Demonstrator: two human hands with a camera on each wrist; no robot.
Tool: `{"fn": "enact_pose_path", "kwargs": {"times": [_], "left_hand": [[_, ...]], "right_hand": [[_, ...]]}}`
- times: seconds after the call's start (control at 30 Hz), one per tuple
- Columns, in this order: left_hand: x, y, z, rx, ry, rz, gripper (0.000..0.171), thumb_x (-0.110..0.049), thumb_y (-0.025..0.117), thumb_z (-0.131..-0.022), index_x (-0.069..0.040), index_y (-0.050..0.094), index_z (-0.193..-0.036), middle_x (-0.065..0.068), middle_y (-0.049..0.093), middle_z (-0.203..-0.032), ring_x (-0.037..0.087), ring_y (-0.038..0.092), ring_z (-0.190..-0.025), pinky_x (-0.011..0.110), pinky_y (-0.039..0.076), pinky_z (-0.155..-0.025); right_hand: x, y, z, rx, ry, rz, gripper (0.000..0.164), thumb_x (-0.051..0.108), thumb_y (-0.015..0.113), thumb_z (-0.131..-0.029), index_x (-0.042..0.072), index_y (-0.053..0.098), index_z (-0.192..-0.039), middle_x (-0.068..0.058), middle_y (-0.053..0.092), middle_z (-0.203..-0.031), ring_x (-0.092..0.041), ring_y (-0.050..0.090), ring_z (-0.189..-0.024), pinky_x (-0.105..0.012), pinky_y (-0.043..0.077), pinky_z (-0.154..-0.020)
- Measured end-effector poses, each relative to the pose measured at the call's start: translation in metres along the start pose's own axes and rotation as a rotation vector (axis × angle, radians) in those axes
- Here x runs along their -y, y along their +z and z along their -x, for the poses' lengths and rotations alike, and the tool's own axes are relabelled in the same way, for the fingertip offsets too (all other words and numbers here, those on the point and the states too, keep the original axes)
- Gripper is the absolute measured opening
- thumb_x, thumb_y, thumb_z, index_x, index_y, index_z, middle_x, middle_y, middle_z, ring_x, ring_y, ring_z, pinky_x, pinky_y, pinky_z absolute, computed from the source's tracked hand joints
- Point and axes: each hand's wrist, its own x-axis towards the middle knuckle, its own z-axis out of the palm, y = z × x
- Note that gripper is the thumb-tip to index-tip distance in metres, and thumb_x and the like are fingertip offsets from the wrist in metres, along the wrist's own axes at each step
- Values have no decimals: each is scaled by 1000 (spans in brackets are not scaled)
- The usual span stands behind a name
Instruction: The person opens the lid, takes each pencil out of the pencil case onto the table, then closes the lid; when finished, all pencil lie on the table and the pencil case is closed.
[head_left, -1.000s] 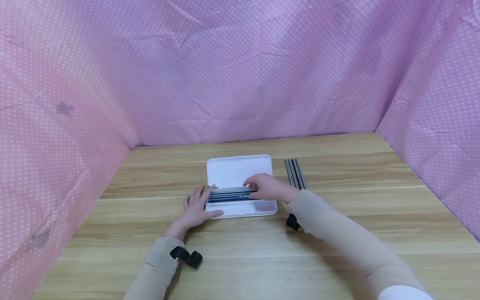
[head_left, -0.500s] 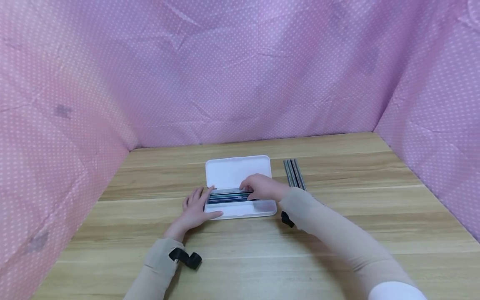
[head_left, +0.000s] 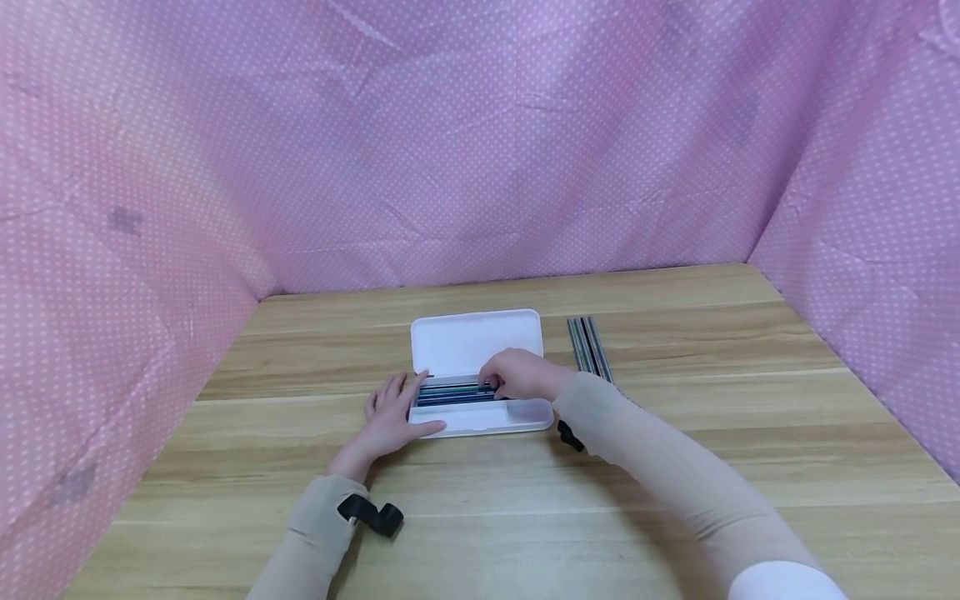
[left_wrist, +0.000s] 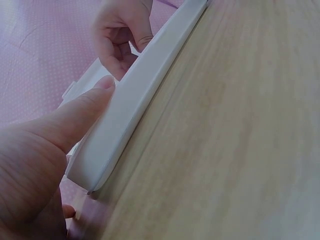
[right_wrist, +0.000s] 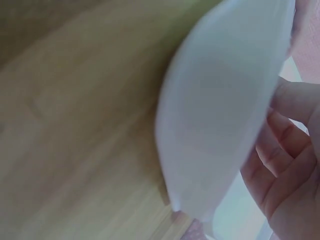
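An open white plastic pencil case (head_left: 468,422) lies on the table, its lid (head_left: 472,337) folded back. Several dark blue and green pencils (head_left: 453,394) lie side by side in it. My left hand (head_left: 390,421) rests on the case's left end with fingers spread; in the left wrist view its thumb (left_wrist: 87,110) lies along the near rim. With bent fingers and thumb, my right hand (head_left: 525,375) grips at the right part of the pencils. In both wrist views the case wall hides those fingertips, so how many pencils are held is unclear.
A second row of pencils (head_left: 587,346) lies on the wooden table (head_left: 480,517) right of the case, partly behind the right forearm. Pink dotted cloth (head_left: 480,167) encloses the table's back and sides. A black wrist camera (head_left: 378,517) sits on the left sleeve.
My right hand has shifted slightly left along the pencils, and its fingers and thumb have drawn closer on them. The left hand stays at the case's left end.
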Motion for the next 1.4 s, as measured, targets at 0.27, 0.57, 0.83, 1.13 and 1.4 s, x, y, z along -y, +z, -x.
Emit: {"fn": "enact_pose_path", "kwargs": {"times": [0.27, 0.57, 0.83, 1.13, 1.4], "left_hand": [[-1, 0, 0, -2, -1, -4, 91, -51, 70, -79, -20, 24, -151, 26, 11, -154, 46, 4, -140, 62, -2, -107], [0, 0, 1, -6, 5, -3, 92, -53, 70, -78, -20, 25, -150, 27, 11, -154, 47, 4, -140, 63, -2, -107], [0, 0, 0, -5, 5, 5, 91, -52, 70, -79, -20, 24, -151, 26, 10, -154, 47, 3, -140, 63, -2, -107], [-1, 0, -1, -2, -3, 4, 91, -52, 71, -79, -21, 24, -151, 26, 10, -154, 47, 4, -140, 63, -2, -107], [2, 1, -3, -10, 0, -1, 92, -56, 69, -78, -22, 24, -151, 25, 11, -154, 47, 5, -140, 62, -2, -107]], "right_hand": [[-1, 0, 0, 28, 3, 5, 26, 4, 66, -87, 11, 70, -112, 1, 63, -87, -13, 51, -82, -31, 46, -84], [0, 0, 0, 38, 1, 14, 26, 5, 64, -89, 10, 70, -113, 1, 63, -88, -14, 52, -83, -32, 46, -86], [3, 0, 0, 38, 4, 11, 27, 5, 63, -89, 10, 69, -115, -1, 63, -89, -14, 52, -84, -31, 46, -86], [7, -4, 4, 11, -30, -9, 27, 1, 63, -88, 8, 69, -114, -2, 66, -93, -13, 55, -85, -32, 48, -88], [7, -11, 11, -13, -32, -33, 27, 1, 63, -89, 11, 69, -114, 0, 66, -94, -11, 55, -82, -28, 48, -82]]}}
